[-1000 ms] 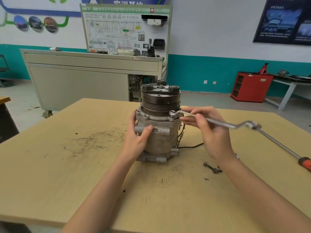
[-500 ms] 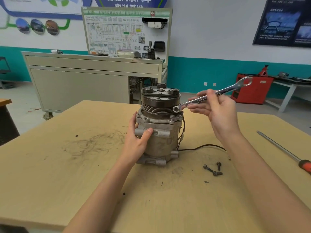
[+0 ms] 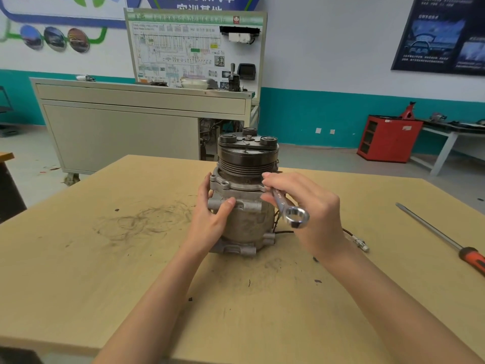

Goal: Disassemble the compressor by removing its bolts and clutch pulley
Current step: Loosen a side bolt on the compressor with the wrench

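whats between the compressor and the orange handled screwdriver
Head view: between the grey metal compressor and the long orange-handled screwdriver sit the right hand, gripping a silver ring wrench, and a thin wire ending in a pale connector.

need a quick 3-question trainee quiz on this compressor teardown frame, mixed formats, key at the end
1. True or false: the left hand holds the wrench.
2. Where is the screwdriver? A) lying on the table, to the right of the compressor. B) in the left hand. C) on the floor.
3. Fill in: the wrench's ___ end points toward the camera.

Key: 1 false; the right hand pinches the wrench, and the left hand grips the compressor. 2 A. 3 ring.
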A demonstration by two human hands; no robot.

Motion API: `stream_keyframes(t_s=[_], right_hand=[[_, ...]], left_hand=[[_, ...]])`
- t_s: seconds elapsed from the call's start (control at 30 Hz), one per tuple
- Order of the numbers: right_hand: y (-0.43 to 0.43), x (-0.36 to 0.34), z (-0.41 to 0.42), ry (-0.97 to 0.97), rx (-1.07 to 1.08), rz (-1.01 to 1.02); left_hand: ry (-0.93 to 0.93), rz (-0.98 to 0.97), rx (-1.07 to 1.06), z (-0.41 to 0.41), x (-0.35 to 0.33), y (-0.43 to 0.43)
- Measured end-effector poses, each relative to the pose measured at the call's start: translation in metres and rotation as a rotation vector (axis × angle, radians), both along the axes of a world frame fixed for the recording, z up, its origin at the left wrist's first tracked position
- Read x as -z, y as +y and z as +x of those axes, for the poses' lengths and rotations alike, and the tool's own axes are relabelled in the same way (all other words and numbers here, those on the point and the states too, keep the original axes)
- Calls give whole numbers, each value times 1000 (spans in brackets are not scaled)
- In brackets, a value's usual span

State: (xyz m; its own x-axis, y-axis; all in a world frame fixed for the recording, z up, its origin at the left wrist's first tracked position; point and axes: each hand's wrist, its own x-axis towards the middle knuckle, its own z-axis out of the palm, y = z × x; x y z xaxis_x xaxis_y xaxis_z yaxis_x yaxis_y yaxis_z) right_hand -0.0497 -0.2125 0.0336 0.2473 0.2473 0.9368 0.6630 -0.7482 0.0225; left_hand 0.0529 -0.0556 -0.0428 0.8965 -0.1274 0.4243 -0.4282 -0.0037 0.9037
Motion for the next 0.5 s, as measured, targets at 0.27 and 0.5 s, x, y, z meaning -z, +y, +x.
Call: stream_keyframes(t_s=[0.27, 0.5], right_hand=[[-6, 11, 7, 169, -184, 406], [-5, 15, 8, 297, -350, 594]], left_hand=[[-2, -4, 11, 1, 1, 0], [-3, 16, 2, 1, 1, 0]])
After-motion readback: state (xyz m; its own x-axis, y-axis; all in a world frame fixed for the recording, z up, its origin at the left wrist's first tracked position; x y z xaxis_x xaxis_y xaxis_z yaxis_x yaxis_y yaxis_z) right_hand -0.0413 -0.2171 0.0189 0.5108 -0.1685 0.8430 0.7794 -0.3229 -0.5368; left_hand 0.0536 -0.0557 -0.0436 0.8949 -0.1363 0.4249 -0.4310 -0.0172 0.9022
